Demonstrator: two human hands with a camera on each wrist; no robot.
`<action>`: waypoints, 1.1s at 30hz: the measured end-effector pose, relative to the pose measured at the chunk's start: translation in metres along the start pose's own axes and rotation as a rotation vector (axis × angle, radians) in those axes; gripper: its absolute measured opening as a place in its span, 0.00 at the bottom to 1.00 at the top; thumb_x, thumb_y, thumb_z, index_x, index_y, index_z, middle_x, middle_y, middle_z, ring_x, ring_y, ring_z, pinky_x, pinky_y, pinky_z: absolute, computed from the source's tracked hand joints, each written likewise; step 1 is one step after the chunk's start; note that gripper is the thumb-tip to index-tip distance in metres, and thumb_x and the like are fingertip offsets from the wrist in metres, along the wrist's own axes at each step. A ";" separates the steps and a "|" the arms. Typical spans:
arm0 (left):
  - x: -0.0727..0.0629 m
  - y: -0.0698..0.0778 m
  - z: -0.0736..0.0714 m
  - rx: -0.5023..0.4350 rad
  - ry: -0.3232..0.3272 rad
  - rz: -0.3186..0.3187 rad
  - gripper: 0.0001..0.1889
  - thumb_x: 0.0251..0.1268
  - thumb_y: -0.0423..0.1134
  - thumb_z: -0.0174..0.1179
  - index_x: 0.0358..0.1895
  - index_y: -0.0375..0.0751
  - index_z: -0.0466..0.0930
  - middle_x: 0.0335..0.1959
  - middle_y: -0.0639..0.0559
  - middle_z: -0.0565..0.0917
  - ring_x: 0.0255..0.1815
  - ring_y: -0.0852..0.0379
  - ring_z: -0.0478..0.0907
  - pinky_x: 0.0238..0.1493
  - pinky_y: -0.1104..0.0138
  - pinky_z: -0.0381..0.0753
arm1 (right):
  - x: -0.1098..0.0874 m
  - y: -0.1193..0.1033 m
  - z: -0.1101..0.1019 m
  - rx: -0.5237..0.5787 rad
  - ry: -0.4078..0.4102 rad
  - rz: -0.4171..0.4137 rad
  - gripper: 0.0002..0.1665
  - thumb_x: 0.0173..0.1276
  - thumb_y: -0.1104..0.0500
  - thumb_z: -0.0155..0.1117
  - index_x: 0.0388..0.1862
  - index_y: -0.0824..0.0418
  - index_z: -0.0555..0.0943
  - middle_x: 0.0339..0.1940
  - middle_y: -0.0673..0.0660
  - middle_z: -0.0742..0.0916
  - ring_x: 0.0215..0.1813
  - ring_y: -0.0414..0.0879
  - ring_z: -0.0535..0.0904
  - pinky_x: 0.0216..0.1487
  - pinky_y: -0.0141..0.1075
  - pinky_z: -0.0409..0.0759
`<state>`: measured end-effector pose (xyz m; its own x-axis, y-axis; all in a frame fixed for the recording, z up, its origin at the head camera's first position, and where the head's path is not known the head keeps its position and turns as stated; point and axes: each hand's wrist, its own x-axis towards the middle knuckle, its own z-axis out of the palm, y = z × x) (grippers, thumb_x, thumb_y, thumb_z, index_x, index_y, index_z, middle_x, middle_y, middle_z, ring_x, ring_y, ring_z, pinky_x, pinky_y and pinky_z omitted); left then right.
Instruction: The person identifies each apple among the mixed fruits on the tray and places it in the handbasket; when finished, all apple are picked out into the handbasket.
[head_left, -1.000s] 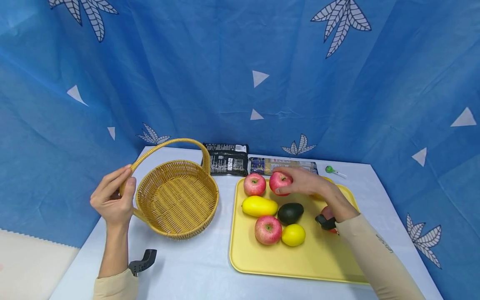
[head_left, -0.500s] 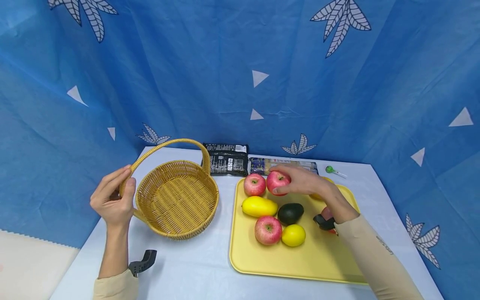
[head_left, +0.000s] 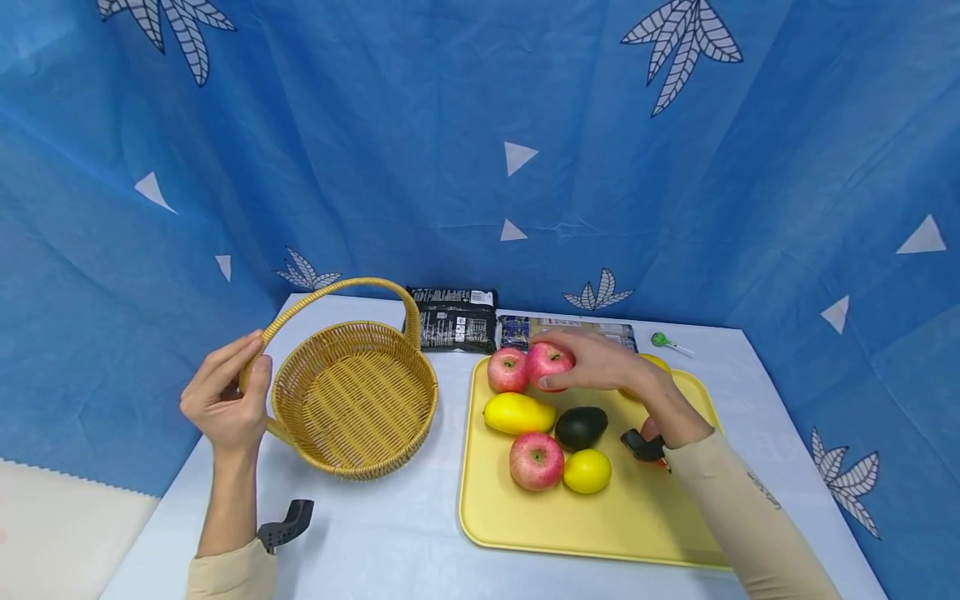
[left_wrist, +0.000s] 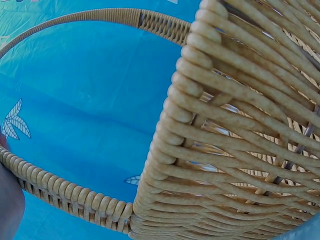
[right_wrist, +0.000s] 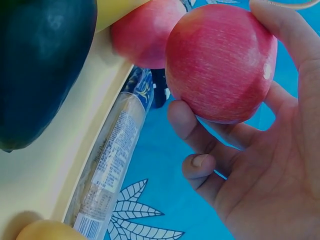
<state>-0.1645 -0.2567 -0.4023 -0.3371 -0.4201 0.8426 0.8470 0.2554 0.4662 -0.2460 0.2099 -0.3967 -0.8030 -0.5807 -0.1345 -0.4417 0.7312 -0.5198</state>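
My left hand (head_left: 228, 396) grips the arched handle of a round wicker basket (head_left: 431, 412) on the table's left side. Bare woven strips show across the basket's floor. In the left wrist view the basket's woven wall (left_wrist: 240, 125) fills the right half. Above the far part of a yellow tray (head_left: 600, 546), my right hand (head_left: 600, 362) holds a red apple (right_wrist: 222, 62) between thumb and fingers. Just left of it sits another apple (head_left: 507, 371). A yellow mango (head_left: 519, 413), a dark green avocado (head_left: 582, 428), a lemon (head_left: 587, 472) and a third apple (head_left: 536, 461) lie nearer on the tray.
Black packages (head_left: 457, 327) and a clear-wrapped packet (head_left: 514, 332) lie behind the tray. A green lollipop (head_left: 660, 339) is at the back right. Yellow fruit (head_left: 656, 362) and another reddish fruit (head_left: 650, 428) are partly hidden by my right arm. Blue cloth (head_left: 480, 167) hangs behind.
My right hand has moved slightly left with the apple, bringing it close against the apple at the tray's far left corner. The left hand and basket have stayed put.
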 end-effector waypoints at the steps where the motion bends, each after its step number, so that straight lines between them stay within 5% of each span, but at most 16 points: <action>1: 0.000 0.000 0.000 -0.001 0.000 0.000 0.10 0.50 0.20 0.65 0.36 0.14 0.83 0.40 0.33 0.88 0.42 0.53 0.88 0.42 0.76 0.84 | 0.000 -0.001 0.000 -0.007 -0.002 0.003 0.41 0.59 0.31 0.69 0.71 0.36 0.71 0.66 0.43 0.78 0.58 0.43 0.76 0.57 0.43 0.80; 21: 0.001 0.002 0.003 0.000 0.000 -0.003 0.10 0.50 0.20 0.66 0.36 0.14 0.84 0.41 0.33 0.88 0.42 0.54 0.88 0.45 0.75 0.84 | 0.007 -0.016 0.006 0.000 -0.051 0.003 0.44 0.58 0.29 0.68 0.72 0.40 0.71 0.62 0.43 0.80 0.55 0.42 0.78 0.51 0.40 0.82; 33: 0.001 0.003 0.003 0.007 0.004 0.005 0.10 0.50 0.21 0.66 0.36 0.14 0.84 0.40 0.32 0.88 0.43 0.54 0.88 0.46 0.74 0.84 | 0.012 -0.027 0.011 0.017 -0.062 -0.029 0.45 0.58 0.30 0.69 0.74 0.40 0.70 0.61 0.42 0.81 0.57 0.43 0.78 0.57 0.45 0.80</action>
<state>-0.1636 -0.2539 -0.3996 -0.3315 -0.4222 0.8437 0.8458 0.2633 0.4640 -0.2394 0.1793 -0.3941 -0.7635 -0.6229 -0.1707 -0.4572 0.7079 -0.5383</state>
